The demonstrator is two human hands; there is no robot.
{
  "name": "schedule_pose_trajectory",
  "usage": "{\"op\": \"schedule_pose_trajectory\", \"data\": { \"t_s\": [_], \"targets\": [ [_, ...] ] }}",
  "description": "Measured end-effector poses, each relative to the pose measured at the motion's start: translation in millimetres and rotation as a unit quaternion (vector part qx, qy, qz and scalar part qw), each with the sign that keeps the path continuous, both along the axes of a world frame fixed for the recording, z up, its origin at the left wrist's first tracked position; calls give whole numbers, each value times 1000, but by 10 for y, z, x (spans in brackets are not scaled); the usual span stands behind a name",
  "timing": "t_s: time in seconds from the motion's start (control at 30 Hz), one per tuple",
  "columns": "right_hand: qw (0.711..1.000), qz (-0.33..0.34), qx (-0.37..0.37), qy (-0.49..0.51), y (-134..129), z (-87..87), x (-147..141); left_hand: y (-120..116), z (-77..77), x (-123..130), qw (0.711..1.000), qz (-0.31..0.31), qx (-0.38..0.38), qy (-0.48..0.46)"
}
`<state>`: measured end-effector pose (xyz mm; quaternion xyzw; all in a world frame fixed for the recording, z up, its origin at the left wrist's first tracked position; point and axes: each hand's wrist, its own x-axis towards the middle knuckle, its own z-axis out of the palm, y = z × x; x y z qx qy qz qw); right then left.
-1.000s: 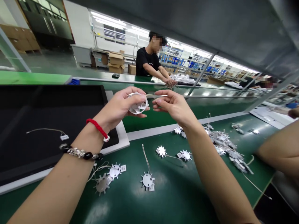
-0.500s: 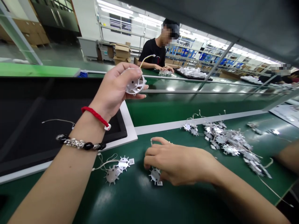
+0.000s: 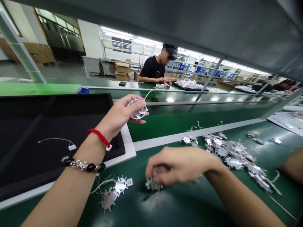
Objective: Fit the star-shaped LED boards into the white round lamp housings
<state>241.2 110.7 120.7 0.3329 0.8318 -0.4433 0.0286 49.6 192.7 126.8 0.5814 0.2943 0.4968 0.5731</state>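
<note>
My left hand is closed round a white round plastic part, held up over the bench's far side. From its top a thin yellow wire sticks out. Lower down, my right hand pinches a silver, spoked round plate just above the green surface, partly hidden by the blurred fingers. To its left lie two more spoked plates, a bright one with a white tag and a duller one, their thin wires trailing toward my left forearm.
A black tray with a white rim stands at left, a white connector with a wire in it. Several spoked plates form a pile at right. A grey shelf hangs overhead. Across the line a person handles white parts.
My right fingers have closed on the spoked plate, which is now tilted up from the bench. My left hand still holds the white part. The camera view has shifted.
</note>
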Motion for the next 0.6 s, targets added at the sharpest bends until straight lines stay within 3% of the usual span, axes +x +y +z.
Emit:
{"op": "schedule_pose_trajectory", "data": {
  "t_s": [0.1,0.2,0.27,0.37,0.6],
  "targets": [
    [971,-160,-11,180,129,64,156,8,-14,7,1000,-16,-11,21],
    [886,-306,33,346,204,50,231,11,-35,24,999,-21,-26,40],
    [847,-357,63,388,230,41,245,7,-55,39,997,-27,-37,54],
    [832,-378,105,392,244,52,240,-4,-88,63,994,-55,-49,83],
    [841,-374,143,364,245,70,245,-21,-121,76,977,-138,-67,149]
  ]
}}
